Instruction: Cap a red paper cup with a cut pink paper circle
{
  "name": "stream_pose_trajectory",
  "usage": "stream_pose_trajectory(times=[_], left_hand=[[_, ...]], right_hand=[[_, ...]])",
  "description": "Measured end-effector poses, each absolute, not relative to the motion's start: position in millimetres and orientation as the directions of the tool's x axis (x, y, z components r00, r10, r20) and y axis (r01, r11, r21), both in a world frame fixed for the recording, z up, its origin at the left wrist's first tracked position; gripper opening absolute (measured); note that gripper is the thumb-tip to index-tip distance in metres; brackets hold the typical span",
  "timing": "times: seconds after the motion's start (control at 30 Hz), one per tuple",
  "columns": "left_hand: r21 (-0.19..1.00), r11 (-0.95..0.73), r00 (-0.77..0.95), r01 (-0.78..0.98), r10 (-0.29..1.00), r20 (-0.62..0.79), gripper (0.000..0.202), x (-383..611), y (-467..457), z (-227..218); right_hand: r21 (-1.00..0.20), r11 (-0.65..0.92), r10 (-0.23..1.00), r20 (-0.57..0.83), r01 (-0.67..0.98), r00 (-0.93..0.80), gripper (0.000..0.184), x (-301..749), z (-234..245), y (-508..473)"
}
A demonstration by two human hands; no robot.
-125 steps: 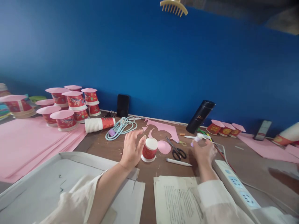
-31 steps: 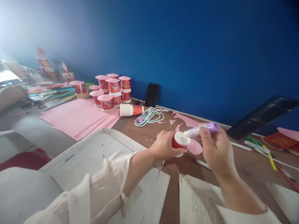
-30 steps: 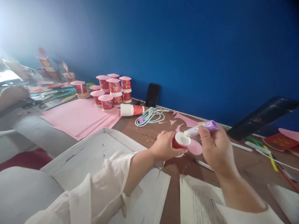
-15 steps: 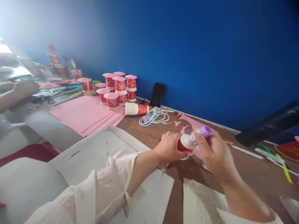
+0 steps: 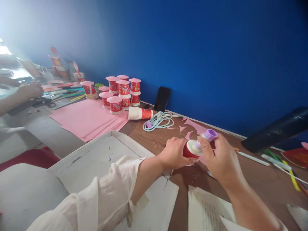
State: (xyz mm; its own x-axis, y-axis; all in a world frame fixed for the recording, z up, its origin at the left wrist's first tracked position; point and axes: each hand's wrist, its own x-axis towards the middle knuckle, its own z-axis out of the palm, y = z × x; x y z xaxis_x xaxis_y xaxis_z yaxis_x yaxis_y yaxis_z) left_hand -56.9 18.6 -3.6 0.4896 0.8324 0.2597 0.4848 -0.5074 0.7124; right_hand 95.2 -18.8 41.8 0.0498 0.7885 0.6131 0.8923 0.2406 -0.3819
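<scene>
My left hand [image 5: 173,153] is wrapped round a small red paper cup [image 5: 190,150] turned upside down, its white base up. My right hand [image 5: 218,158] grips a glue stick with a purple end [image 5: 206,137], its tip pressed on the cup's white base. Both hands hover just above the brown table [image 5: 154,141]. A pink paper piece [image 5: 203,158] lies under the hands, mostly hidden.
Pink paper sheets [image 5: 89,117], red cups topped with pink discs [image 5: 120,94], a lying cup stack [image 5: 140,113], a coiled cable [image 5: 158,120], a phone [image 5: 162,98], a black bottle [image 5: 276,130] and pens [image 5: 276,158] lie about. Another person's hand [image 5: 27,91] is at far left. A white tray [image 5: 96,157] is near me.
My left hand has taken hold of the cup and my right hand brought the glue stick onto its base. In the last half second the stick's tip shifted slightly on the base.
</scene>
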Motion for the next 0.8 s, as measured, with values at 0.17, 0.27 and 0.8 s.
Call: stream_pose_trajectory(times=[0.17, 0.27, 0.8], left_hand=[[0.709, -0.482, 0.475, 0.514, 0.849, 0.233, 0.048, -56.0, 20.3, -4.8], [0.704, -0.488, 0.470, 0.516, 0.848, 0.244, 0.048, -56.4, 20.6, -5.0], [0.718, -0.445, 0.436, 0.535, 0.874, 0.216, 0.052, -53.0, 19.9, -5.7]], right_hand=[[-0.394, 0.206, 0.729, 0.673, 0.896, 0.128, 0.046, 90.2, 40.7, -13.0], [-0.478, 0.181, 0.840, 0.529, 0.859, 0.118, 0.045, 91.5, 45.9, -13.9], [-0.951, 0.259, 0.863, 0.150, -0.167, 0.482, 0.033, 107.9, 49.5, -8.3]])
